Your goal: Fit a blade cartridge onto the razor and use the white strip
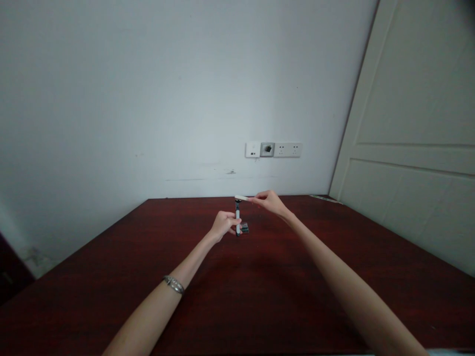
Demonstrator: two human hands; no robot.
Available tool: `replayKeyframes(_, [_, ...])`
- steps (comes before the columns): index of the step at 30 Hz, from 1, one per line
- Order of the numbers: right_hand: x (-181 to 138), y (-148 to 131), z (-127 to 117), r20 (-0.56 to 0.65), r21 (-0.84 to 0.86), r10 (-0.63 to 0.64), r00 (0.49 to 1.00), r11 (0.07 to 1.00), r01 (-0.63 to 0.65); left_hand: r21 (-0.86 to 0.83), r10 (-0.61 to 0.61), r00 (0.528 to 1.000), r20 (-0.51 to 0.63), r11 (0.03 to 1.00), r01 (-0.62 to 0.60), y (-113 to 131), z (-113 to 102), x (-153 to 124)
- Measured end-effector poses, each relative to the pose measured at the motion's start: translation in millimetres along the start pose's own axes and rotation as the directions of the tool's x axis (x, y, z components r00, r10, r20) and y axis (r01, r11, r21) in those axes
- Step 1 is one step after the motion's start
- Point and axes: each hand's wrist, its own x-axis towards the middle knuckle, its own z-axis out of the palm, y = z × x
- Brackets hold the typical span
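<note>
My left hand (223, 224) is closed round the handle of a razor (237, 220), holding it upright above the dark red table (260, 291). My right hand (269, 200) pinches a flat white piece (242, 198) that sits at the top of the razor, where the head is. Whether that piece is joined to the handle I cannot tell. A small dark clear-topped case (244, 228) lies on the table just right of the razor's lower end. A silver bracelet (173, 284) is on my left wrist.
A white wall stands behind the table with a row of sockets (273, 149), one holding a dark plug. A cream door (415, 128) is on the right. A thin light strip (324, 198) lies at the table's far right edge.
</note>
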Motion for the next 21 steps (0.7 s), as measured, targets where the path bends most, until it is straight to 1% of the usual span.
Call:
replayKeyframes(2, [0,0,2,0.010,0.013,-0.009,1.000,1.000,0.009,-0.004,0.005,1.000,0.007,1.000,-0.004,0,0,0])
replayKeyframes(5, [-3,9,-2,0.021,0.002,0.022,1.000,1.000,-0.022,-0.003,0.008,1.000,0.017,1.000,-0.008,-1,-2,0])
replayKeyframes(9, [-5,19,-8,-0.013,-0.032,0.065,0.998,0.997,-0.065,0.002,0.006,1.000,0.013,1.000,-0.006,-2,-2,0])
replayKeyframes(12, [-4,14,-5,-0.009,-0.006,0.066,0.998,0.998,-0.066,0.009,-0.004,1.000,0.005,1.000,0.004,-1,-1,0])
replayKeyframes(15, [-2,4,2,0.023,0.023,0.008,1.000,1.000,-0.009,0.012,-0.012,1.000,0.010,1.000,0.012,-1,0,0])
replayKeyframes(17, [-2,3,5,0.040,0.026,-0.010,0.999,1.000,0.009,0.005,-0.007,1.000,0.025,1.000,0.007,-2,-1,0])
replayKeyframes(21, [-6,14,-2,0.037,0.013,0.046,0.998,0.999,-0.046,-0.009,0.001,0.999,0.051,1.000,0.000,-5,-2,2])
